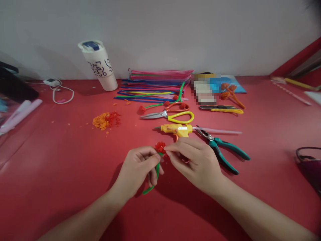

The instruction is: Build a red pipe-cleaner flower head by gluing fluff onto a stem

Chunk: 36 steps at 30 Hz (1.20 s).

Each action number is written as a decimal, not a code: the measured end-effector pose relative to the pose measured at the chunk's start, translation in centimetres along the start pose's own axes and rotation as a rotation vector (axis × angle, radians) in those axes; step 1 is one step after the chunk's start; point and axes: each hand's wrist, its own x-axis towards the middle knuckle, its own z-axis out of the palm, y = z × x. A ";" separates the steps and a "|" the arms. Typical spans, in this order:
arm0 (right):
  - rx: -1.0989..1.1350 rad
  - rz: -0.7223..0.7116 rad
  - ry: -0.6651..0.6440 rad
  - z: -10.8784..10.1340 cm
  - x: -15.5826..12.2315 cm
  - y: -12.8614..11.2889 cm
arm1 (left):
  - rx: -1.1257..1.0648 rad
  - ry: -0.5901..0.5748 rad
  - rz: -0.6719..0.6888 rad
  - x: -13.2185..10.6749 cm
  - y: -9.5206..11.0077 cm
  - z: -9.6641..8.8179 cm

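Note:
My left hand (136,167) is closed around the green pipe-cleaner stem (154,180) of a small flower with a fuzzy red head (159,146). My right hand (193,160) pinches at the right side of that red head with thumb and fingertips pressed together. Both hands hover just above the red table (62,174), near its front middle. The lower end of the stem curls out below my left hand.
Just beyond the hands lie a yellow glue gun (177,129), teal-handled pliers (223,150) and yellow-handled scissors (170,115). Farther back are a stack of coloured pipe cleaners (152,87), a white tumbler (99,65), a pile of orange and red fluff (106,119) and a yellow utility knife (222,108).

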 end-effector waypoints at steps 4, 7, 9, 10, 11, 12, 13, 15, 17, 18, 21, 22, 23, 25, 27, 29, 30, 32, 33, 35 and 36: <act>-0.045 -0.019 0.013 0.0 0.0 -0.1 | 0.059 0.022 0.021 0.0 0.1 0.1; -0.072 -0.066 0.028 -0.1 0.1 -0.3 | 0.116 0.033 0.021 -0.1 0.3 0.2; -0.094 -0.099 0.021 -0.2 0.1 -0.3 | 0.149 0.043 0.027 -0.2 0.4 0.1; -0.100 -0.106 0.013 -0.3 0.1 -0.3 | 0.166 0.048 0.034 -0.3 0.4 0.1; -0.101 -0.105 0.006 -0.3 0.1 -0.3 | 0.183 0.057 0.044 -0.3 0.4 0.1; -0.102 -0.101 0.002 -0.4 0.1 -0.3 | 0.199 0.068 0.059 -0.4 0.4 0.1; -0.103 -0.101 0.002 -0.4 0.1 -0.3 | 0.210 0.080 0.083 -0.4 0.4 0.0; -0.110 -0.106 0.014 -0.6 0.1 -0.4 | 0.215 0.102 0.149 -0.5 0.2 0.0; -0.090 -0.104 0.033 -0.9 0.1 -0.7 | 0.233 0.120 0.249 -0.6 0.0 -0.1; -0.058 -0.085 0.042 -1.1 0.1 -0.9 | 0.265 0.132 0.313 -0.6 -0.1 -0.2; 0.125 0.111 0.036 -1.4 0.2 -1.9 | 0.445 0.185 0.608 -0.7 -0.4 -0.8; 0.218 0.218 0.022 -1.4 0.2 -2.3 | 0.512 0.206 0.734 -0.7 -0.5 -1.0; 0.323 0.329 -0.003 -1.3 0.2 -2.5 | 0.583 0.235 0.828 -0.7 -0.5 -1.2; 0.554 0.533 -0.084 -1.1 0.3 -3.0 | 0.705 0.280 0.985 -0.7 -0.3 -1.6; 0.766 0.674 -0.163 -0.8 0.4 -3.3 | 0.792 0.288 1.072 -0.8 0.0 -1.8; 0.913 0.758 -0.203 -0.5 0.4 -3.4 | 0.834 0.271 1.130 -0.8 0.2 -1.9; 0.960 0.783 -0.200 -0.5 0.4 -3.5 | 0.846 0.261 1.154 -0.8 0.3 -2.0; 1.009 0.810 -0.186 -0.4 0.3 -3.5 | 0.870 0.245 1.202 -0.7 0.1 -2.1; 1.016 0.820 -0.177 -0.4 0.3 -3.5 | 0.881 0.236 1.225 -0.7 0.0 -2.2; 1.024 0.833 -0.168 -0.5 0.3 -3.5 | 0.903 0.228 1.256 -0.6 -0.1 -2.4; 1.030 0.838 -0.164 -0.5 0.3 -3.5 | 0.911 0.227 1.260 -0.6 -0.2 -2.5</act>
